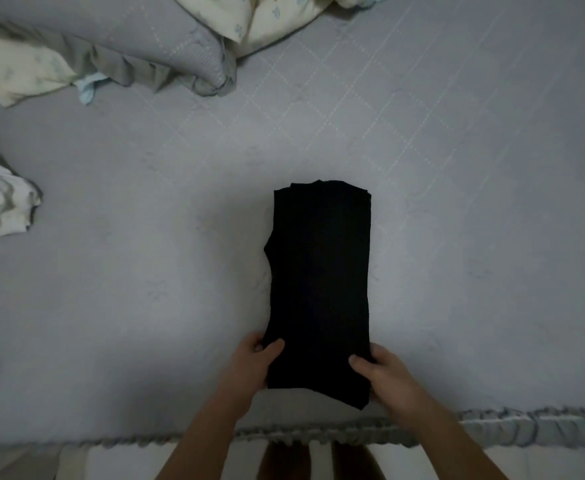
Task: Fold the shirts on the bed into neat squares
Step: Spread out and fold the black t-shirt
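Head view, long black shirt, quilted bed

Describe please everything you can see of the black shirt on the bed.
The black shirt is plain dark cloth, already folded into a long narrow rectangle, not yet a square. It lies flat on the grey quilted bedcover, its long side running away from the person. The far end shows stacked layers; the left edge bulges slightly. The left hand and right hand pinch its near corners, thumbs on top.
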Motion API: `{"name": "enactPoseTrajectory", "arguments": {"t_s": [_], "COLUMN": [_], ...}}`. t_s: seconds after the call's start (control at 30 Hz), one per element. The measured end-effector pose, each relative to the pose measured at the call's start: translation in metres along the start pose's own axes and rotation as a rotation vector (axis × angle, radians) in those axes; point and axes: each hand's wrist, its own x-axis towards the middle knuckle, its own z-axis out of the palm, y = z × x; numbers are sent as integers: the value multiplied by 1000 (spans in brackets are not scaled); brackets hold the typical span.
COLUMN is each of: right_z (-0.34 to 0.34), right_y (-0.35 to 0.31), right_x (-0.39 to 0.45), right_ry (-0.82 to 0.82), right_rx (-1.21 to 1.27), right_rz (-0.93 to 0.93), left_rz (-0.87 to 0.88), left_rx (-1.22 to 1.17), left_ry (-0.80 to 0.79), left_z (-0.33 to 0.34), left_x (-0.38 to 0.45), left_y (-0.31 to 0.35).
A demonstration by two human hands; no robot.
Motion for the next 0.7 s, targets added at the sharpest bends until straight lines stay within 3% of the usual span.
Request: {"name": "enactPoseTrajectory", "arguments": {"t_s": [0.13,0.23,0.37,0.43,0.57,0.7], "right_z": [-10,-20,-38,-46,-52,-43], "right_y": [-3,-19,-60,-84,-115,-124], "right_x": [-24,-36,-35,-28,-12,6], "right_ry": [15,14,-7,-46,-72,85], "right_rx": [89,174,209,212,71,-181], "right_rz": [65,28,-125,-143,-230,-426], "left_rz": [-5,141,357,403,582,746], "left_rx": [-93,-163,-167,-172,260,552], "left_ry": [126,148,-154,-226,-137,71], "left_z": [-1,1,6,9,16,25], "left_x": [-24,-42,-50,-44,-24,-8], "left_y": [-4,5,37,55,88,108]}}
